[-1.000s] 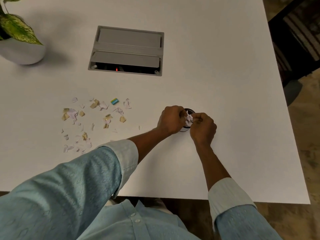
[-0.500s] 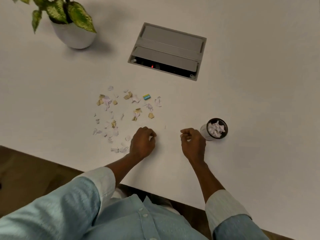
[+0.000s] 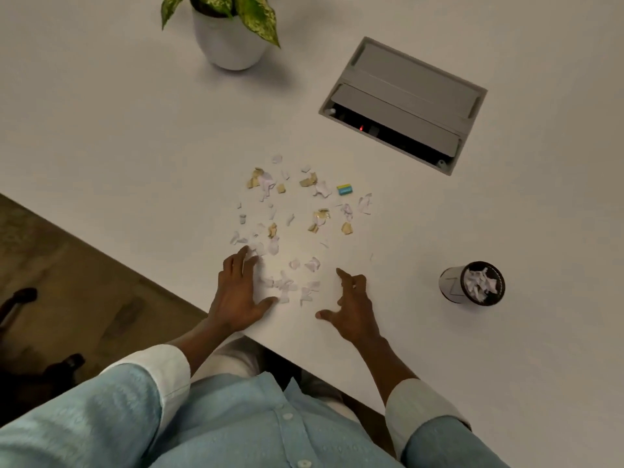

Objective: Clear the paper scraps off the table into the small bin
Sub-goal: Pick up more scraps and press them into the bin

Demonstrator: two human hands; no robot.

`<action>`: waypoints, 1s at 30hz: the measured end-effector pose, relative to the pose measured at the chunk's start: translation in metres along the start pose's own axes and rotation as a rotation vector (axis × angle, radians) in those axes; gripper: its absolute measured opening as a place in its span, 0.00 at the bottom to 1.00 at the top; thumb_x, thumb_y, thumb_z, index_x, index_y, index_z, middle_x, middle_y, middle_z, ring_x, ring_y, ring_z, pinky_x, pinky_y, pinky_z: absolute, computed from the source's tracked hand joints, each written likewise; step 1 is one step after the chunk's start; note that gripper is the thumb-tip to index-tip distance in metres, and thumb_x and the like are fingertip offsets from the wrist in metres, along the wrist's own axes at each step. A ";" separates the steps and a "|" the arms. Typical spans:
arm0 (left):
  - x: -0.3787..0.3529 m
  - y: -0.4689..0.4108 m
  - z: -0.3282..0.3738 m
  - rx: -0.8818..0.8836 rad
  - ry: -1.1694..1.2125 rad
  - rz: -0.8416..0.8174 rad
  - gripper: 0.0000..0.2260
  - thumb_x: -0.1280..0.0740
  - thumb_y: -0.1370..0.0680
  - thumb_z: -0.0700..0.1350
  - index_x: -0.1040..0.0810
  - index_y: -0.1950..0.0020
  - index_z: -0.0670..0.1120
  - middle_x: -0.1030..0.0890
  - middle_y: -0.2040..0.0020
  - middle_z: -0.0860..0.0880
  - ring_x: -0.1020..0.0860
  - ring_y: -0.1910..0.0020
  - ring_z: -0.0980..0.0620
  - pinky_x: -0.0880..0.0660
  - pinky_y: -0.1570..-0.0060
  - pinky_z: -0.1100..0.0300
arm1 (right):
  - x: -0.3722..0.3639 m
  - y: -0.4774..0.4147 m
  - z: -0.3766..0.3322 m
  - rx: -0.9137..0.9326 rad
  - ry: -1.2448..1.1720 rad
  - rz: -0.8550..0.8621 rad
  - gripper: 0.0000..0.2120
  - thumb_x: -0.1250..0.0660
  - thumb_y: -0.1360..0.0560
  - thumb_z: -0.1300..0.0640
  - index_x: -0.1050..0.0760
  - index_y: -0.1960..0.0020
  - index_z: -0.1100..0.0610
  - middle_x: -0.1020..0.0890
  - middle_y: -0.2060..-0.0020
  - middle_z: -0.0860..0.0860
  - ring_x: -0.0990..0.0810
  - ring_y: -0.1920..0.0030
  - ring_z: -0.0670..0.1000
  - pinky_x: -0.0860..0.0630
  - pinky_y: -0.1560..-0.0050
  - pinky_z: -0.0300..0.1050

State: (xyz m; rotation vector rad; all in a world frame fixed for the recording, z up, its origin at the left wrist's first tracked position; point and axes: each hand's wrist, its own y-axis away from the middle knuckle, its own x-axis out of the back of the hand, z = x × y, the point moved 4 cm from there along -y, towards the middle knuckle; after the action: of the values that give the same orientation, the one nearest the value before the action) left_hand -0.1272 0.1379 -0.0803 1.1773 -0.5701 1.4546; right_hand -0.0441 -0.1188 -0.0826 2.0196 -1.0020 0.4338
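Several small white and tan paper scraps [image 3: 297,217] lie scattered on the white table [image 3: 135,146]. My left hand [image 3: 238,292] rests flat and open at the left edge of the nearest scraps, fingers touching a few. My right hand [image 3: 351,309] hovers open just right of those scraps, fingers spread and curled, holding nothing. The small bin [image 3: 472,282], a white cup with a dark rim, stands upright to the right with crumpled white paper inside.
A blue and yellow piece [image 3: 345,189] lies among the far scraps. A grey cable box [image 3: 403,103] is sunk into the table behind. A white potted plant [image 3: 229,35] stands at the back. The table's front edge runs diagonally under my wrists.
Both hands left the bin and moved left to the scrap pile. They were closed half a second ago and are now spread open on either side of the nearest scraps.
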 end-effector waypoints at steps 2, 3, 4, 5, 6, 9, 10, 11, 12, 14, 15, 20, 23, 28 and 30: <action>-0.004 -0.004 -0.003 0.024 -0.004 -0.039 0.51 0.25 0.31 0.68 0.42 0.19 0.44 0.43 0.17 0.41 0.39 0.23 0.38 0.31 0.30 0.40 | -0.010 -0.006 -0.010 0.004 0.031 -0.006 0.59 0.15 0.36 0.47 0.50 0.17 0.51 0.39 0.30 0.53 0.22 0.38 0.55 0.19 0.39 0.49; -0.005 -0.006 -0.003 0.032 0.002 -0.063 0.52 0.24 0.32 0.68 0.43 0.18 0.44 0.44 0.17 0.41 0.40 0.22 0.38 0.32 0.29 0.40 | -0.014 -0.010 -0.016 0.011 0.052 -0.012 0.61 0.16 0.36 0.47 0.53 0.17 0.52 0.40 0.29 0.54 0.23 0.37 0.55 0.20 0.38 0.49; -0.007 -0.008 -0.001 0.030 0.000 -0.087 0.53 0.23 0.32 0.66 0.45 0.18 0.43 0.45 0.17 0.41 0.40 0.22 0.38 0.32 0.28 0.41 | -0.017 -0.013 -0.022 0.019 0.082 -0.017 0.62 0.16 0.35 0.47 0.55 0.16 0.53 0.41 0.29 0.55 0.25 0.35 0.55 0.20 0.37 0.48; -0.009 -0.010 0.001 0.014 -0.014 -0.107 0.53 0.22 0.32 0.65 0.45 0.18 0.43 0.45 0.16 0.41 0.41 0.22 0.39 0.32 0.27 0.41 | -0.020 -0.016 -0.028 0.025 0.115 -0.019 0.62 0.16 0.35 0.47 0.56 0.16 0.54 0.42 0.29 0.55 0.26 0.34 0.56 0.21 0.36 0.48; -0.010 -0.013 0.005 -0.009 -0.035 -0.125 0.53 0.22 0.31 0.64 0.45 0.18 0.43 0.45 0.17 0.41 0.41 0.22 0.38 0.31 0.26 0.41 | -0.022 -0.019 -0.032 0.029 0.145 -0.017 0.61 0.16 0.34 0.47 0.55 0.17 0.55 0.42 0.30 0.55 0.26 0.34 0.56 0.22 0.36 0.47; -0.015 -0.021 0.022 -0.055 -0.057 -0.202 0.52 0.21 0.29 0.61 0.46 0.17 0.43 0.46 0.16 0.41 0.43 0.21 0.39 0.32 0.25 0.43 | -0.027 -0.027 -0.044 0.040 0.220 -0.003 0.56 0.17 0.33 0.49 0.50 0.17 0.56 0.41 0.31 0.54 0.24 0.37 0.54 0.22 0.38 0.46; -0.018 -0.023 0.026 -0.051 -0.050 -0.220 0.51 0.21 0.29 0.60 0.47 0.17 0.44 0.47 0.16 0.41 0.43 0.20 0.39 0.32 0.25 0.44 | -0.028 -0.030 -0.047 0.046 0.234 -0.001 0.53 0.17 0.32 0.50 0.47 0.18 0.56 0.40 0.32 0.53 0.23 0.37 0.54 0.22 0.38 0.46; -0.018 -0.027 0.030 -0.052 -0.045 -0.224 0.50 0.22 0.28 0.59 0.46 0.17 0.44 0.46 0.17 0.41 0.43 0.20 0.39 0.32 0.25 0.45 | -0.030 -0.033 -0.049 0.050 0.233 0.000 0.50 0.18 0.31 0.52 0.44 0.19 0.56 0.39 0.32 0.53 0.22 0.38 0.54 0.21 0.37 0.46; -0.018 -0.029 0.032 -0.057 -0.050 -0.231 0.48 0.22 0.27 0.58 0.46 0.17 0.45 0.46 0.17 0.41 0.42 0.21 0.40 0.30 0.26 0.46 | -0.031 -0.036 -0.052 0.061 0.228 0.004 0.47 0.18 0.31 0.54 0.41 0.20 0.55 0.39 0.32 0.53 0.22 0.38 0.54 0.21 0.37 0.47; -0.012 -0.034 0.041 -0.084 0.009 -0.230 0.40 0.26 0.23 0.54 0.43 0.18 0.47 0.42 0.19 0.43 0.38 0.23 0.42 0.28 0.28 0.50 | -0.032 -0.042 -0.056 0.106 0.228 0.017 0.39 0.19 0.30 0.55 0.34 0.25 0.54 0.36 0.33 0.52 0.21 0.39 0.55 0.20 0.39 0.49; -0.009 -0.035 0.045 -0.091 0.064 -0.222 0.34 0.29 0.20 0.52 0.41 0.19 0.47 0.39 0.21 0.45 0.35 0.25 0.44 0.28 0.30 0.53 | -0.032 -0.044 -0.057 0.130 0.231 0.025 0.34 0.20 0.28 0.56 0.31 0.27 0.54 0.35 0.34 0.53 0.21 0.40 0.55 0.19 0.41 0.49; -0.004 -0.034 0.048 -0.222 0.062 -0.144 0.09 0.41 0.16 0.60 0.34 0.38 0.60 0.23 0.43 0.56 0.20 0.49 0.49 0.22 0.45 0.43 | -0.036 -0.046 -0.054 0.213 0.242 0.117 0.13 0.24 0.25 0.58 0.23 0.42 0.54 0.27 0.46 0.52 0.21 0.48 0.53 0.18 0.51 0.48; -0.011 -0.036 0.044 -0.293 -0.017 -0.195 0.06 0.39 0.17 0.55 0.31 0.43 0.55 0.21 0.46 0.51 0.21 0.53 0.45 0.24 0.51 0.43 | -0.038 -0.042 -0.049 0.202 0.245 0.172 0.07 0.27 0.23 0.59 0.20 0.46 0.56 0.24 0.50 0.53 0.22 0.51 0.53 0.20 0.52 0.48; -0.020 -0.038 0.034 -0.323 -0.009 -0.200 0.07 0.31 0.21 0.37 0.18 0.44 0.41 0.20 0.44 0.41 0.23 0.46 0.40 0.20 0.49 0.46 | -0.035 -0.037 -0.034 0.091 0.087 0.271 0.02 0.27 0.24 0.60 0.17 0.52 0.55 0.21 0.55 0.51 0.19 0.58 0.51 0.22 0.56 0.45; -0.018 -0.039 0.036 -0.265 0.061 -0.185 0.06 0.31 0.21 0.36 0.16 0.46 0.41 0.18 0.46 0.42 0.21 0.46 0.39 0.22 0.49 0.51 | -0.029 -0.033 -0.022 -0.047 -0.104 0.322 0.05 0.23 0.26 0.60 0.17 0.57 0.51 0.19 0.58 0.49 0.17 0.61 0.50 0.18 0.58 0.47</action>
State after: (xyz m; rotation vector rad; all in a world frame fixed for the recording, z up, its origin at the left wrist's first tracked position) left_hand -0.0801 0.1089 -0.0921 0.9474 -0.5765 1.2125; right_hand -0.0349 -0.0756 -0.1038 1.8585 -1.3977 0.4723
